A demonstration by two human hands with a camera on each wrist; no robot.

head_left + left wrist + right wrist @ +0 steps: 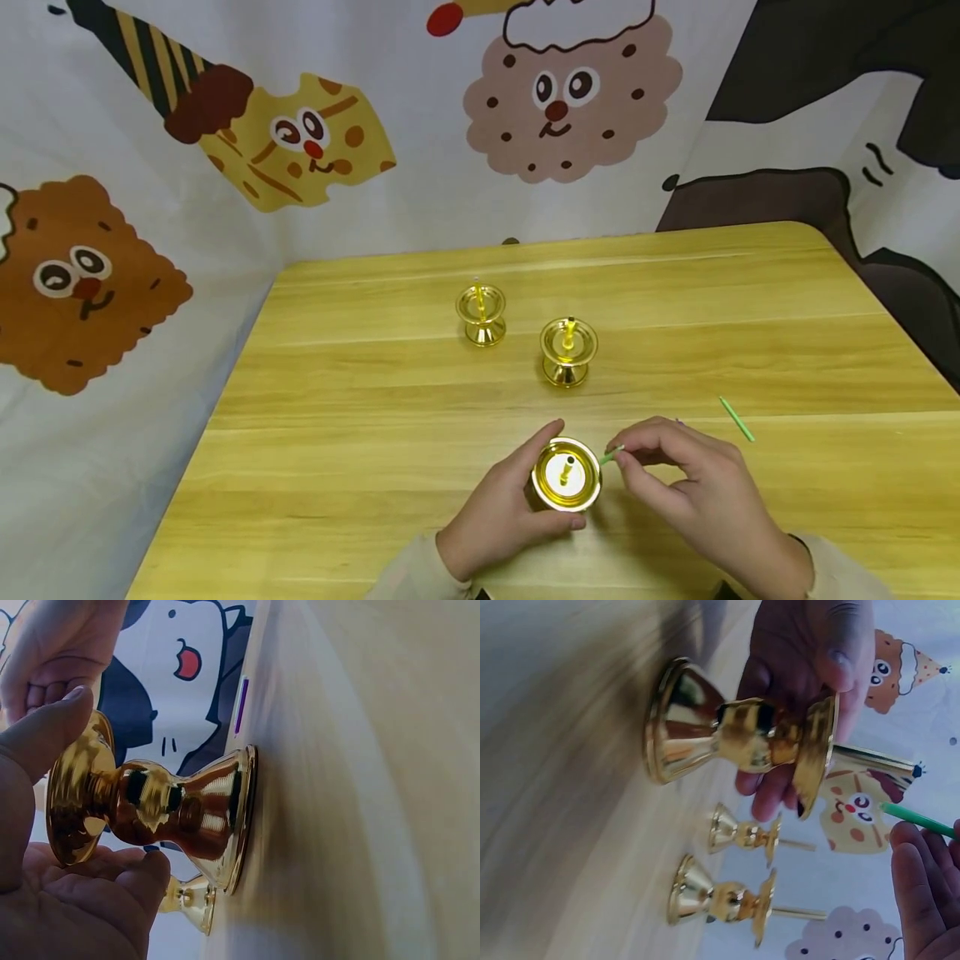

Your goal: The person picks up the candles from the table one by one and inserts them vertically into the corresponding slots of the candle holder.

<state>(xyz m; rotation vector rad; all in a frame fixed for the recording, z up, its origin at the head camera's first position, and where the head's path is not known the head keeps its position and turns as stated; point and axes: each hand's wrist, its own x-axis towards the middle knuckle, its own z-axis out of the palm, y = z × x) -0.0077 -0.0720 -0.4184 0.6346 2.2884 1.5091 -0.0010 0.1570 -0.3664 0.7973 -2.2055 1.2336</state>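
Here, the left grip (504, 510) curves around the dish (819, 754) of a gold pedestal holder (154, 802), while the right grip (697, 487) pinches a slim green stick (921, 820) just beside this dish, over the counter (337, 467).

Head view bright; wrist views dimmer, tabletop (337, 847) seemingly blurred.

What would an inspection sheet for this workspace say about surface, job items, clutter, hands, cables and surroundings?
Surface: pale wood-grain table.
Job's things: round, spiked, gold metallic holder; two matching gold holders standing farther back; thin green stick; another thin green stick and a thin purple stick lying on the table.
Clutter: nothing seen.
Hands: left hand grips the first holder; right hand pinches the first green stick.
Cables: nothing seen.
Surroundings: cartoon-printed white backdrop.
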